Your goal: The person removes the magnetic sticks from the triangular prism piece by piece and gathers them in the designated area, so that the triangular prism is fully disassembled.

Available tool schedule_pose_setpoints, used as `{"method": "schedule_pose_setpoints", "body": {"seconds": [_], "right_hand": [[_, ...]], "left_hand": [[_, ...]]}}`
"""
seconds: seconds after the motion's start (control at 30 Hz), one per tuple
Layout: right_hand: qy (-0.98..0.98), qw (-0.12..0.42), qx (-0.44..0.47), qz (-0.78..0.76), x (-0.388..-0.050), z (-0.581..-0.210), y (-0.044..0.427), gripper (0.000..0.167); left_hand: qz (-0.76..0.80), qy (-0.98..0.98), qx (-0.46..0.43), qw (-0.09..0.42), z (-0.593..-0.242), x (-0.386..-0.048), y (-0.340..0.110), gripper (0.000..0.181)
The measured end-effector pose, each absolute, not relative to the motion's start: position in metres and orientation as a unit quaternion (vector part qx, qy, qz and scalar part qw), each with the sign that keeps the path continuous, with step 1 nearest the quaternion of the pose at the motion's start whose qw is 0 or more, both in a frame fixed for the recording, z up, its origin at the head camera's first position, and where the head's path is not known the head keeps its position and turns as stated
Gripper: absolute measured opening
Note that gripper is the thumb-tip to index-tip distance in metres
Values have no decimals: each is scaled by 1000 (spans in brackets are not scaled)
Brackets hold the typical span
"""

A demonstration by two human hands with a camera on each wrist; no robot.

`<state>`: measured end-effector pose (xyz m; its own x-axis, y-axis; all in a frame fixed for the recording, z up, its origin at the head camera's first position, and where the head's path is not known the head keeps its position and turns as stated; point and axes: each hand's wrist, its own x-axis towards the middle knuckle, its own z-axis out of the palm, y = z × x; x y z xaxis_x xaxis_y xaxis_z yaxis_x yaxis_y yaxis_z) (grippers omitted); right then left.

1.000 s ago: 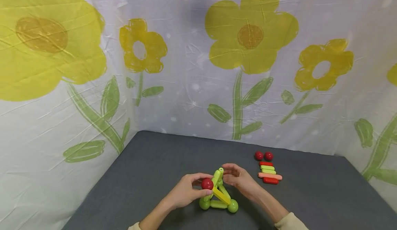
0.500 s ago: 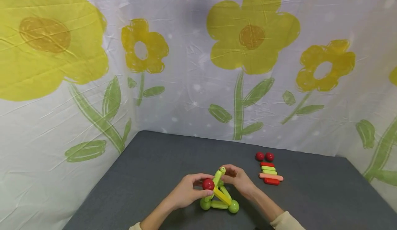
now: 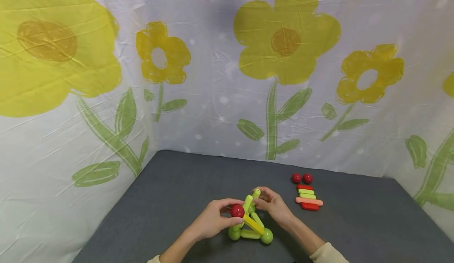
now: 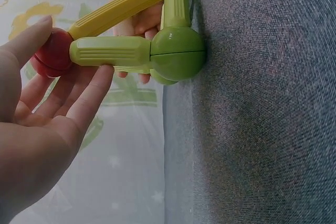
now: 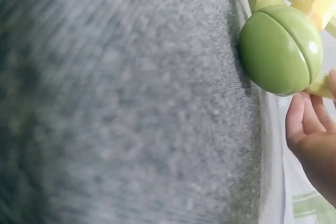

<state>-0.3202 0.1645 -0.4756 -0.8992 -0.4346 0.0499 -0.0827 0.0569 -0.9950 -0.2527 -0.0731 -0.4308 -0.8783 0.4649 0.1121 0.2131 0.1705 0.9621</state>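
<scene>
My left hand holds a red ball at the top of a ball-and-rod frame, between thumb and fingers. A yellow rod and light green rods join this ball. At the base are green balls, linked by light green rods. My right hand pinches a light green rod that rises, leaning right, near the back green ball. Its lower end is partly hidden. In the right wrist view, the right hand's fingers are behind a large green ball.
Right of the frame, two red balls lie on the dark grey table. Below them is a row of loose rods: red, salmon and light green. A flower-printed cloth hangs behind the table.
My right hand has closed in on the back light green rod, whose top has shifted up and right, away from the neighbouring rod. The left hand stays on the red ball.
</scene>
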Motion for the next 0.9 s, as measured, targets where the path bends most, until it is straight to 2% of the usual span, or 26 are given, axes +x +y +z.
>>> {"method": "schedule_pose_setpoints", "body": {"seconds": [0.43,0.6,0.9], "right_hand": [[718,97,-143,-675,-319,-470,167,40],[722,77,-106,-680,-316,-468,171,42],[690,80,-27,-718,-312,-457,190,46]], "left_hand": [[602,759,227,102,-430,-252,-72,42],[600,761,225,101,-430,-252,-71,42],[603,758,226,99,-430,-252,-72,41]]}}
